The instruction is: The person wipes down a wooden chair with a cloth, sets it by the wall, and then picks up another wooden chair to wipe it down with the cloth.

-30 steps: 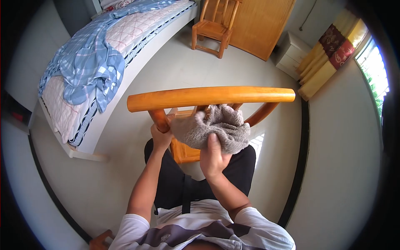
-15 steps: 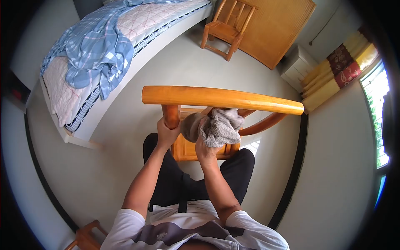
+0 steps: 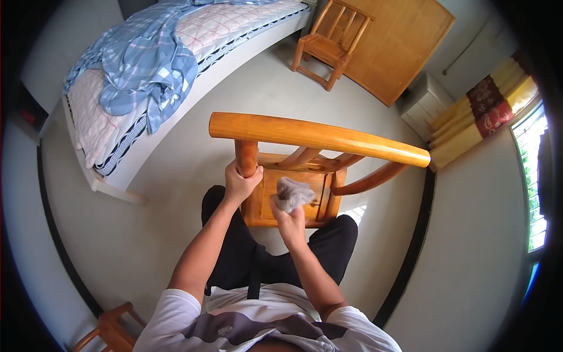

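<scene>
A wooden chair (image 3: pixel 319 138) stands between my knees, its thick top rail crossing the middle of the view and its seat (image 3: pixel 267 196) lower down. My left hand (image 3: pixel 241 185) is wrapped around the chair's left back post, just under the rail. Bunched up in my right hand (image 3: pixel 288 223) is a grey-brown cloth (image 3: pixel 293 193), held above the seat. The cloth hides part of the seat and some of my right fingers. I cannot tell whether the cloth touches the wood.
A bed (image 3: pixel 205 76) with a blue plaid cover (image 3: pixel 149 64) is at the upper left. Another wooden chair (image 3: pixel 331 47) stands by a wooden panel (image 3: pixel 399 47) at the back. A white cabinet (image 3: pixel 427 105), curtain (image 3: pixel 484 105) and window are right. More wooden furniture (image 3: pixel 111 328) shows lower left.
My right hand has drawn the cloth down and back from beneath the top rail to over the seat. The cloth looks more compact. My left hand keeps its grip on the post.
</scene>
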`<state>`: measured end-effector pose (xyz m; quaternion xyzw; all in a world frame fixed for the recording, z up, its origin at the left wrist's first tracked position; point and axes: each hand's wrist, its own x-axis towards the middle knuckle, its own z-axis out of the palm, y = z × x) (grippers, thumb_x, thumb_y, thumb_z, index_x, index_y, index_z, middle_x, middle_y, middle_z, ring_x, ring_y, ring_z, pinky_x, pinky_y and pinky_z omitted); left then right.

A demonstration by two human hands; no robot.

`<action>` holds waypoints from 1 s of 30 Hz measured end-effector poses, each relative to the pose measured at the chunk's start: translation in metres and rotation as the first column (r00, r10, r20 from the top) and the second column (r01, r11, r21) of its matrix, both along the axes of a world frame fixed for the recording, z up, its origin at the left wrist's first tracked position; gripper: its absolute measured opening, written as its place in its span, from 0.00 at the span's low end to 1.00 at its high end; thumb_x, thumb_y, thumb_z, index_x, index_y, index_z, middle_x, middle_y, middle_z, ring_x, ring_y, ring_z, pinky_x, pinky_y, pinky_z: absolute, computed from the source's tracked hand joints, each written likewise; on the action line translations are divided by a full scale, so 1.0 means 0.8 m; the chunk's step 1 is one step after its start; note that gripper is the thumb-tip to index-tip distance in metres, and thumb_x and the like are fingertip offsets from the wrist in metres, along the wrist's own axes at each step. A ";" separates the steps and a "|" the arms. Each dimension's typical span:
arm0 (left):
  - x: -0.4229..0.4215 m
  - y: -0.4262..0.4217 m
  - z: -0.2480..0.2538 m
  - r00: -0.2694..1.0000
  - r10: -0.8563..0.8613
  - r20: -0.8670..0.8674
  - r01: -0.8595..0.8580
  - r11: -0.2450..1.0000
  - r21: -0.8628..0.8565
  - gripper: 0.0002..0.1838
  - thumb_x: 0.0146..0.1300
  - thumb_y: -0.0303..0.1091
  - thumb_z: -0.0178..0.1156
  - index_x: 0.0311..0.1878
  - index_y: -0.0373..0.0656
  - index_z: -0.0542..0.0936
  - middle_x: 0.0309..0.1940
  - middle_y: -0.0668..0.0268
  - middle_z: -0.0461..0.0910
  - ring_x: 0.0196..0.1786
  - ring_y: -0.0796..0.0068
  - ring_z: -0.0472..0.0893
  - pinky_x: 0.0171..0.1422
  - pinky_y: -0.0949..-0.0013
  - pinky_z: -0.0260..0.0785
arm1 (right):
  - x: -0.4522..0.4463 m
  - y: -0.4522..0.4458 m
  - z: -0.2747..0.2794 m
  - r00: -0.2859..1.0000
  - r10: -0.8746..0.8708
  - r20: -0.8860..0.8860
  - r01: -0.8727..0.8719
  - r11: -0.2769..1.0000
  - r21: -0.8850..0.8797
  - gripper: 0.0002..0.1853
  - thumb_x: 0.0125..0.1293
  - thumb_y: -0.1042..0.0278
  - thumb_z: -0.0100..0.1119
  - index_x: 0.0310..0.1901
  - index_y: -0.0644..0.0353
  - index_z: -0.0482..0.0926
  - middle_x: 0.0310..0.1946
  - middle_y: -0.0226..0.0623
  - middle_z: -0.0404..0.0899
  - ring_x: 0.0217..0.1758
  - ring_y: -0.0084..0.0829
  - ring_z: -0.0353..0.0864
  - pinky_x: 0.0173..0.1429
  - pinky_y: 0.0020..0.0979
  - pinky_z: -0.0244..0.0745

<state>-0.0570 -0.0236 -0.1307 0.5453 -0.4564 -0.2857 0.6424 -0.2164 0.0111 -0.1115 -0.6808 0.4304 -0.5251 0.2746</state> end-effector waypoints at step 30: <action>0.022 0.018 0.016 0.938 -0.347 -0.002 0.347 0.936 -0.064 0.49 0.55 0.62 0.66 0.68 0.39 0.56 0.57 0.64 0.65 0.62 0.70 0.64 0.68 0.65 0.56 | 0.057 -0.040 -0.057 0.685 -0.099 0.722 -0.437 0.737 0.516 0.12 0.68 0.72 0.50 0.51 0.61 0.73 0.46 0.32 0.76 0.43 0.24 0.75 0.49 0.27 0.72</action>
